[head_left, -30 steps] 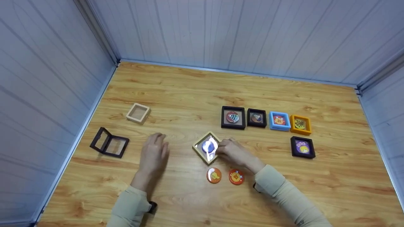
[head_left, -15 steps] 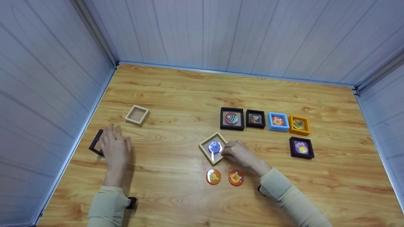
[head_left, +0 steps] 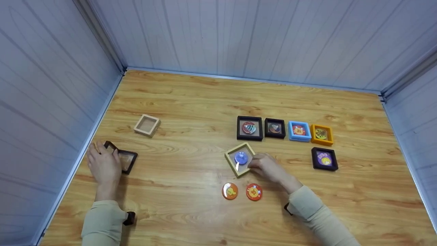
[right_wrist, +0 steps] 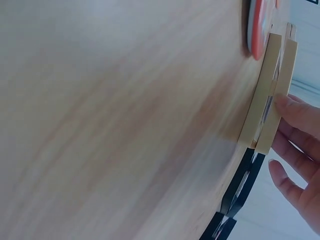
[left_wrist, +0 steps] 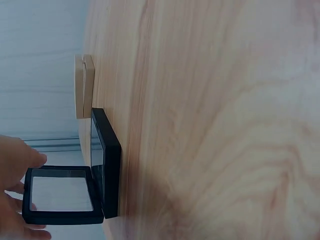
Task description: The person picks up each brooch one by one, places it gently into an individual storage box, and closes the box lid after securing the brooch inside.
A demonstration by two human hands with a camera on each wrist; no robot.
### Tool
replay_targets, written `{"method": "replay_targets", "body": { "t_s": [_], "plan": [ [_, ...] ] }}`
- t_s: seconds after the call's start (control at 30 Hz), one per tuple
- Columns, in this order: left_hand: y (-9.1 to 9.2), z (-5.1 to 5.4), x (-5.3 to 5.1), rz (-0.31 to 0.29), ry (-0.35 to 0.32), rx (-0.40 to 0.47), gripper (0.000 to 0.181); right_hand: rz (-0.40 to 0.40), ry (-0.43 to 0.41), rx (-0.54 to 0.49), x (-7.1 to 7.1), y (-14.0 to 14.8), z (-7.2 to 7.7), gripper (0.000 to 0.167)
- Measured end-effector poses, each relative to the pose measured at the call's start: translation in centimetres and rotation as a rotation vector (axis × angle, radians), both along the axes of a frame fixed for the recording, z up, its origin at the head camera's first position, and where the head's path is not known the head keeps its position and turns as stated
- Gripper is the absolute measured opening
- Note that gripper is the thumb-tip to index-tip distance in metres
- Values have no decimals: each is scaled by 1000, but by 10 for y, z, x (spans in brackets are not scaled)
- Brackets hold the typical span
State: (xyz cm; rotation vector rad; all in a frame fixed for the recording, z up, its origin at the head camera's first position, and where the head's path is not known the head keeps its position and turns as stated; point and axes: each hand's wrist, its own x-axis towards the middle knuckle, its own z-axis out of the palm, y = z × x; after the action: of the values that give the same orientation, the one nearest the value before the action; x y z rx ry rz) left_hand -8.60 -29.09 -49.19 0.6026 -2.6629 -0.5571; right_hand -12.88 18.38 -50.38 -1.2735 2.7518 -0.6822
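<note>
My left hand (head_left: 105, 165) is spread over the raised lid of a black display frame (head_left: 128, 161) at the left. In the left wrist view, the fingers reach around the outer edge of this lid (left_wrist: 62, 218), which stands up from its base; a firm grip is not plain. My right hand (head_left: 269, 168) holds the right corner of a pale yellow display frame (head_left: 232, 165), which is turned like a diamond and has a blue round badge (head_left: 241, 158) behind its clear film. In front lie two loose button badges, one orange (head_left: 230, 191) and one red (head_left: 254, 192).
A beige frame (head_left: 147, 125) lies at the far left. Behind my right hand stand a large black frame (head_left: 250, 138), a small black frame (head_left: 275, 136), a blue frame (head_left: 299, 138) and an orange frame (head_left: 322, 142). Another black frame (head_left: 324, 167) sits at the right. Panels enclose the table.
My left hand has moved left from the table's middle to the black frame's lid. My right hand has slid the pale yellow frame to the right.
</note>
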Motion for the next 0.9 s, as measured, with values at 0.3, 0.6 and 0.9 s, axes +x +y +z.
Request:
{"method": "replay_targets", "body": {
  "t_s": [0.3, 0.6, 0.9],
  "plan": [
    [-4, 2, 1, 27, 20, 61, 42, -55, 5, -8, 7, 17, 0, 10],
    [-4, 9, 10, 53, -21, 97, 34, -116, 21, -20, 15, 34, -1, 11],
    [0, 14, 17, 52, 16, 151, 28, -168, 18, -24, 22, 45, -1, 12]
  ]
}}
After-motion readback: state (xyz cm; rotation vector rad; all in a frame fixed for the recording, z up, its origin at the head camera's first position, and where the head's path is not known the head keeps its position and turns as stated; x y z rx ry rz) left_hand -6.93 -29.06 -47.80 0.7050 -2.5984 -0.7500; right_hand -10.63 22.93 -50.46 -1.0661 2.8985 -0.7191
